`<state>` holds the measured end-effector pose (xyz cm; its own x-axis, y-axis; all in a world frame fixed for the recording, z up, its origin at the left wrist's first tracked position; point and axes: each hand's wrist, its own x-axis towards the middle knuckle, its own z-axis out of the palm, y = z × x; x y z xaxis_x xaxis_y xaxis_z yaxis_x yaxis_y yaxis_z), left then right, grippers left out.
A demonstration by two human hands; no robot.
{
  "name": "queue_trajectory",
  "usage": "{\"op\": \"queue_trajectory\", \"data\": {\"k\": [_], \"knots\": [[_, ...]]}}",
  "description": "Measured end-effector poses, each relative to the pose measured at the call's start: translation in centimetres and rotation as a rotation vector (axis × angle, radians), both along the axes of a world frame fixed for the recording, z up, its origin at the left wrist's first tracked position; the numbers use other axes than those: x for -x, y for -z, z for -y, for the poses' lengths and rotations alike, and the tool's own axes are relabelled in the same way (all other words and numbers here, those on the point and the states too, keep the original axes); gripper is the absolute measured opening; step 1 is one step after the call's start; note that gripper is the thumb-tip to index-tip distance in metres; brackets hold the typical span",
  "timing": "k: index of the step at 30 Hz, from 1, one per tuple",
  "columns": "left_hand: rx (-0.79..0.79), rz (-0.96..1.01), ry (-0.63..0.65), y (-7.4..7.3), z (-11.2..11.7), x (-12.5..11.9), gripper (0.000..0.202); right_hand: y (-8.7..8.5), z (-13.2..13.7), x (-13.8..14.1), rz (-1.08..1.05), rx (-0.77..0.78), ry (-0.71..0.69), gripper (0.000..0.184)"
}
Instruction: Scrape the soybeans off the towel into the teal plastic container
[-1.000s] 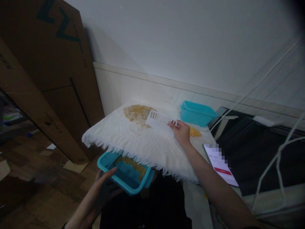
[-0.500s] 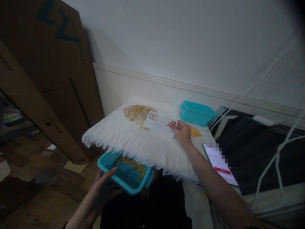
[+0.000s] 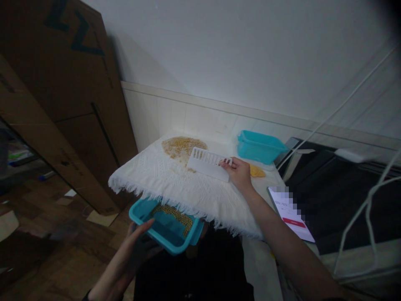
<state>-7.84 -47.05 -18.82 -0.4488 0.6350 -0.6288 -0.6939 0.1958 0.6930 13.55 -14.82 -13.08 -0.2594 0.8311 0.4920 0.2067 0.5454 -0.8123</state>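
Observation:
My right hand (image 3: 239,173) grips a white slotted plastic scraper (image 3: 208,164) that rests on a white fringed cloth (image 3: 175,184), beside a pile of small yellow beans (image 3: 182,146) at the cloth's far side. Below the cloth's near edge my left hand (image 3: 138,246) holds a teal plastic basket (image 3: 166,225) that has yellow beans along its far inner side. The thumb lies over the basket's near rim.
A second teal basket (image 3: 258,146) stands at the back right, with a yellow heap (image 3: 257,171) in front of it. A lit phone (image 3: 290,211) lies right of my arm. Large cardboard boxes (image 3: 59,92) lean at left. White cables (image 3: 360,200) hang at right.
The scraper has slid slightly left and toward me across the cloth, off the edge of the bean pile. The left hand and basket stay put.

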Motion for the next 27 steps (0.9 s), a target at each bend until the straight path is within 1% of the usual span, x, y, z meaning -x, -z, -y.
{"op": "queue_trajectory", "data": {"k": [5, 13, 20, 24, 27], "knots": [[0.006, -0.014, 0.015, -0.35, -0.08, -0.05, 0.077, -0.15, 0.18, -0.08, -0.015, 0.032, -0.042, 0.051], [-0.021, 0.011, -0.022, 0.25, -0.03, 0.05, 0.089, -0.65, 0.43, -0.34, -0.03, 0.046, -0.043, 0.05], [-0.007, -0.032, 0.021, 0.06, 0.01, -0.03, 0.077, -0.71, 0.38, -0.37, -0.041, 0.067, -0.066, 0.054], [-0.002, -0.011, 0.016, 0.07, -0.06, 0.03, 0.084, -0.69, 0.11, -0.61, -0.024, 0.07, -0.07, 0.056], [-0.013, -0.013, 0.011, 0.13, 0.05, 0.0, 0.086, -0.68, -0.2, -0.9, -0.018, 0.058, -0.077, 0.054]]}}
